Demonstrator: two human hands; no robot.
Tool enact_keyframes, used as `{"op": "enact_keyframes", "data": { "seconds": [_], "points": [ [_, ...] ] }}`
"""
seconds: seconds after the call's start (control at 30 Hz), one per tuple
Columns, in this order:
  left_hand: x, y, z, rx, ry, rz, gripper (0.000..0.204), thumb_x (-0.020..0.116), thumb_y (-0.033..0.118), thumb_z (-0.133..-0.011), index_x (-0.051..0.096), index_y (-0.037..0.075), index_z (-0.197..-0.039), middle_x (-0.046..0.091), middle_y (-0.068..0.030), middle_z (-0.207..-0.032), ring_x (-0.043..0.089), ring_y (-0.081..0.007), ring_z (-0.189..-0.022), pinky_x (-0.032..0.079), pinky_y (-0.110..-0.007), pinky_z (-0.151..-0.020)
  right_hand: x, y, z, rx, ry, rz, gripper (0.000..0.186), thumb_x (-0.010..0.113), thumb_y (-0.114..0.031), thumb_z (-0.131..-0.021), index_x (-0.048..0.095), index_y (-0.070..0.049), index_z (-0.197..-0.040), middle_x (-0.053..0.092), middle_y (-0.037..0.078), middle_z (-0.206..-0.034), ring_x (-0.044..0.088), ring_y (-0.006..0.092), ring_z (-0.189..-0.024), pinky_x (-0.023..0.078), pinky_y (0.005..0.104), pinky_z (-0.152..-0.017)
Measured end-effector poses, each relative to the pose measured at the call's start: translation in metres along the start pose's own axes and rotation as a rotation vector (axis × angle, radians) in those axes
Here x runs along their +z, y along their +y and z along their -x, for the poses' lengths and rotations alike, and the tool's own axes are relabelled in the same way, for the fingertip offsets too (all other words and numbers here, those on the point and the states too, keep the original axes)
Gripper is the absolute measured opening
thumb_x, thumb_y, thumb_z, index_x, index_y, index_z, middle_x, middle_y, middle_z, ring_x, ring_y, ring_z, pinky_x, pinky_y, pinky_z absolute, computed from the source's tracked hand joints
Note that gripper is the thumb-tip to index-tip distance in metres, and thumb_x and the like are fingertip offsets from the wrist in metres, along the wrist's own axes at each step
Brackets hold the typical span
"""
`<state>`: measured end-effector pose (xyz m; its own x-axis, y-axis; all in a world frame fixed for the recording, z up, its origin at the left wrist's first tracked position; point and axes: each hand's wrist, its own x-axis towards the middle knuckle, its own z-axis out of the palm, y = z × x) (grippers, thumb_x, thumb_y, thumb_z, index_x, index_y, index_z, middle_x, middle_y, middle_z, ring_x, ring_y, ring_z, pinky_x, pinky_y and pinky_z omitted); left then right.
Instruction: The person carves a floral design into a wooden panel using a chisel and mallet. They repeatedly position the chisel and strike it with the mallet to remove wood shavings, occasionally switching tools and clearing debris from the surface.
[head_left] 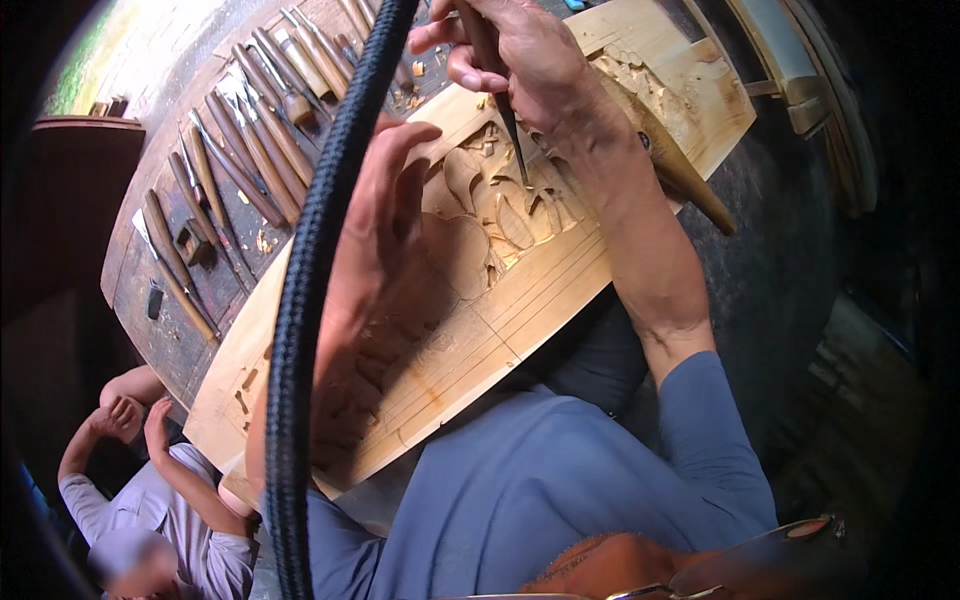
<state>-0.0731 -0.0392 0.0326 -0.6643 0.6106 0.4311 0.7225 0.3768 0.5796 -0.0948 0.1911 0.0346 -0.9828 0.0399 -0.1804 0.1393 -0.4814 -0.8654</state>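
My right hand (525, 70) grips a dark-handled carving tool (505, 105), its tip down on a carved recess of a long pale wooden board (530, 320). The recess holds raised leaf-like shapes (512, 220) and small chips. My left hand (390, 210) is over the board, left of that carving, fingers loosely bent and apart with nothing visible in them; it is partly hidden by a black braided cord (310, 270) crossing the view. A wooden mallet (690, 190) lies on the board under my right wrist, its handle sticking out to the right.
Many chisels and gouges (260, 140) lie in rows on the dark worn bench (150, 330) behind the board, among shavings. Another person (160, 500) sits at the lower left with hands raised near the bench's edge. Curved wooden pieces (820, 110) stand at the right.
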Motion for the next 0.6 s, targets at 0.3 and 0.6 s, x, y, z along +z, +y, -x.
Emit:
{"op": "enact_keyframes", "data": {
  "seconds": [0.3,0.6],
  "points": [
    [0.037,-0.045,-0.027,0.000,-0.107,0.244,0.019,0.078,0.017,-0.100,0.084,0.007,-0.114,0.079,-0.0066,-0.119,0.077,-0.0221,-0.106,0.059,-0.036,-0.094,0.010,0.008,-0.004,0.036,-0.072,-0.020,0.055,0.041,-0.044,-0.119,0.061,0.004,-0.103,0.057,0.007,-0.076,0.049,0.0123,-0.051,0.038,0.0255,-0.044],
    [0.042,-0.047,-0.025,-0.162,-0.105,0.403,0.025,0.078,0.013,-0.101,0.079,0.005,-0.125,0.082,-0.0035,-0.114,0.074,-0.0112,-0.101,0.058,-0.029,-0.093,0.013,0.013,-0.004,0.004,-0.097,0.118,0.051,0.044,-0.046,-0.118,0.060,-0.001,-0.100,0.058,0.007,-0.078,0.048,0.0121,-0.049,0.036,0.0250,-0.044]
  ]
}}
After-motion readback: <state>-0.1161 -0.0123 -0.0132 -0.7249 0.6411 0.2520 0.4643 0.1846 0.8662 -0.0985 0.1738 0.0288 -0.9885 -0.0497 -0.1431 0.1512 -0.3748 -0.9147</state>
